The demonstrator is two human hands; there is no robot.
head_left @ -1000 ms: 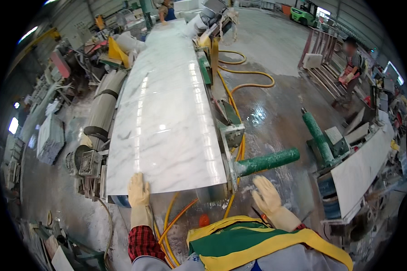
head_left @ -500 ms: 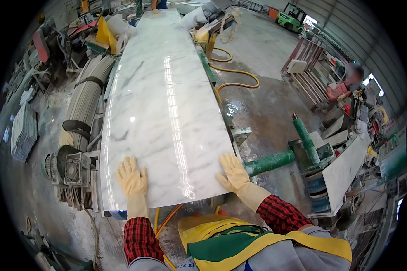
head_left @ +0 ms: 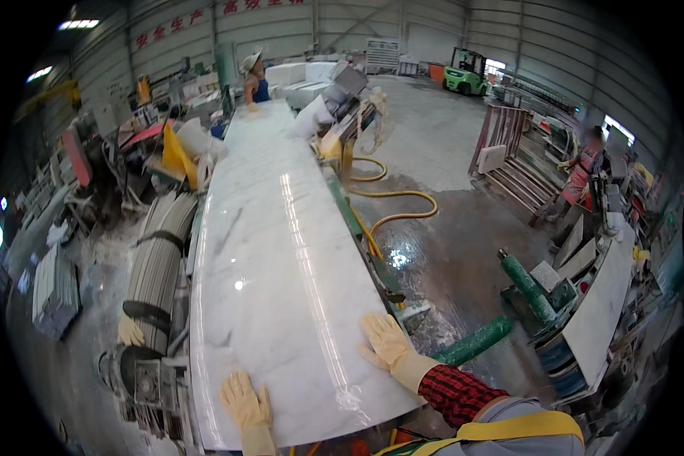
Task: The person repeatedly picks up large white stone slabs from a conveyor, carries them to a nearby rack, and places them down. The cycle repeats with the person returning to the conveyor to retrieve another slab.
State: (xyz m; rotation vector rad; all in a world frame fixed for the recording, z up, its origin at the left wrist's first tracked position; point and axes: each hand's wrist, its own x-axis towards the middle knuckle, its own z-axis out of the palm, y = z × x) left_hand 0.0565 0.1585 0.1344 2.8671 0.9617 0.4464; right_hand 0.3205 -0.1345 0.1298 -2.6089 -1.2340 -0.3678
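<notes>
A long, polished white stone slab with grey veins stretches away in front of me on a machine bed. Both my hands wear cream rubber gloves. My left hand lies flat on the slab near its left front corner, fingers spread. Flat on the right front part, close to the edge, rests my right hand, its fingers apart as well. A red-and-black checked sleeve shows on my right forearm. At the slab's far end a person in a light hat stands with a gloved hand at the edge.
Left of the slab are a bundle of long strips and a motor housing. Green cylinders and a yellow hose lie to the right. Another person in a pink apron stands by a rack. A green forklift is far back.
My view has tilted up, showing the far wall and the person at the slab's end. Both hands stay flat on the slab, appearing lower in the picture.
</notes>
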